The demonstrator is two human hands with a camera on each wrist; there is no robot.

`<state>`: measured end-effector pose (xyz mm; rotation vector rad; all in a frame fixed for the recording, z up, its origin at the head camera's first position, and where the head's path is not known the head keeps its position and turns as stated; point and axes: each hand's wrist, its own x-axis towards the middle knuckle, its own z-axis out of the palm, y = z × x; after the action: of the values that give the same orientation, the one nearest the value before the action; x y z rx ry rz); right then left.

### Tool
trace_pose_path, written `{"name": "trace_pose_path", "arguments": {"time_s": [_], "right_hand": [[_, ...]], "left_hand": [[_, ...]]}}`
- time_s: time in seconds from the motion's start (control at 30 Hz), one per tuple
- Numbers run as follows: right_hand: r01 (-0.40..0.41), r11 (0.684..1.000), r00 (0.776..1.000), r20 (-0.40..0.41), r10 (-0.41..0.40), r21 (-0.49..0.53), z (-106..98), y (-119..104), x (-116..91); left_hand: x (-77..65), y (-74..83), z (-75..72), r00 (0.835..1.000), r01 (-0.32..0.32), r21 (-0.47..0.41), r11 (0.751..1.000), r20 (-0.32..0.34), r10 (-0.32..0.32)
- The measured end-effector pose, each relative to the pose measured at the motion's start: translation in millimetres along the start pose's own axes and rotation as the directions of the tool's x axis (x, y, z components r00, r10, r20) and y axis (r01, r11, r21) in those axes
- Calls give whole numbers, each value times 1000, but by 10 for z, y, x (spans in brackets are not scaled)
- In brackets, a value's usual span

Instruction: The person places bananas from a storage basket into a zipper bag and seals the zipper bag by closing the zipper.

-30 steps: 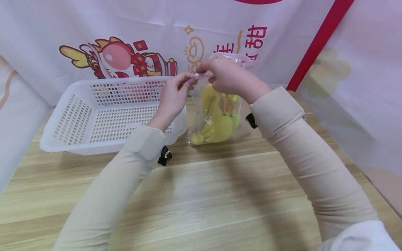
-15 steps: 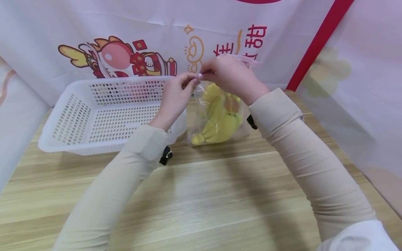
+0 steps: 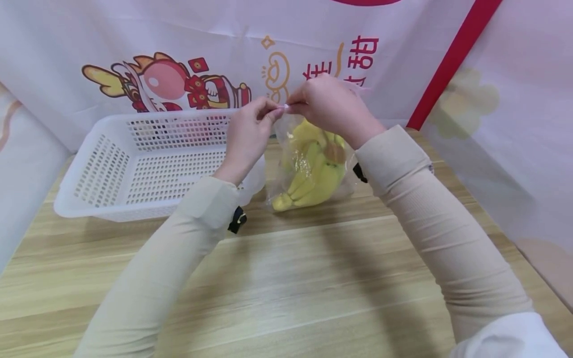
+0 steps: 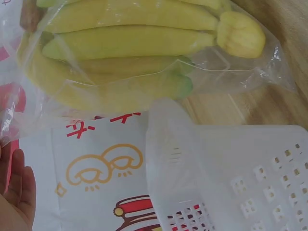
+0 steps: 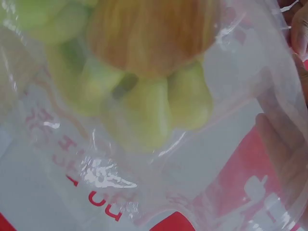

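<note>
A clear plastic bag point(image 4: 231, 74) stands on the table, with yellow bananas point(image 3: 313, 174) and a reddish-orange round fruit point(image 3: 334, 153) inside. My left hand point(image 3: 250, 134) pinches the top left corner of the bag between thumb and index finger. Right beside it, my right hand point(image 3: 331, 107) pinches the bag's top edge, fingertips almost meeting the left ones. In the right wrist view the round fruit point(image 5: 154, 33) shows through the film, and fingers point(image 5: 284, 144) appear at the right edge. The bag's upper part is mostly hidden behind the right hand in the head view.
A white perforated plastic basket point(image 3: 76, 211) stands left of the bag, close to the left forearm. Wood-grain table point(image 3: 286, 278) spreads in front of both. A printed white cloth point(image 3: 215, 30) hangs behind, with more cloth at the sides.
My right fingertips have shifted slightly along the bag's top edge, while the left hand stays nearly in place. The bag has turned slightly, so the bananas show more plainly.
</note>
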<state>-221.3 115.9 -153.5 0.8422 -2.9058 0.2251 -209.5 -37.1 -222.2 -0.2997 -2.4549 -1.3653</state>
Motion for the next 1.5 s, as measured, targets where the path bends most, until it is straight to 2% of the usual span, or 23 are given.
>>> {"name": "trace_pose_path", "arguments": {"time_s": [0.37, 0.63, 0.73, 0.83, 0.97, 1.1, 1.23, 1.5], "right_hand": [[25, 1000, 998, -54, -26, -18, 48, 190, -49], [-13, 1000, 1000, -8, 13, 5, 64, 229, -76], [-12, 1000, 1000, 26, 11, 15, 64, 239, -55], [-7, 1000, 999, 44, 6, 31, 66, 259, -37], [13, 1000, 999, 40, -14, 24, 83, 289, -28], [65, 998, 998, 17, -65, -14, 110, 329, -40], [110, 994, 994, -5, -110, -21, 134, 378, -58], [82, 994, 996, 23, -84, 66, 119, 403, -89]], "left_hand": [[21, 25, -49, 999, 31, 31, 999, -9, -31], [30, -21, -73, 999, 39, -27, 999, -3, -39], [43, -23, -79, 998, 53, -61, 997, 29, -52], [64, -10, -80, 991, 95, -81, 992, 106, -86], [78, 14, -49, 981, 103, -54, 993, 169, -93], [71, 34, -5, 988, 76, -69, 995, 137, -66], [68, 41, 25, 992, 80, -104, 991, 110, -68], [73, 47, 53, 995, 68, -141, 988, 83, -57]]}}
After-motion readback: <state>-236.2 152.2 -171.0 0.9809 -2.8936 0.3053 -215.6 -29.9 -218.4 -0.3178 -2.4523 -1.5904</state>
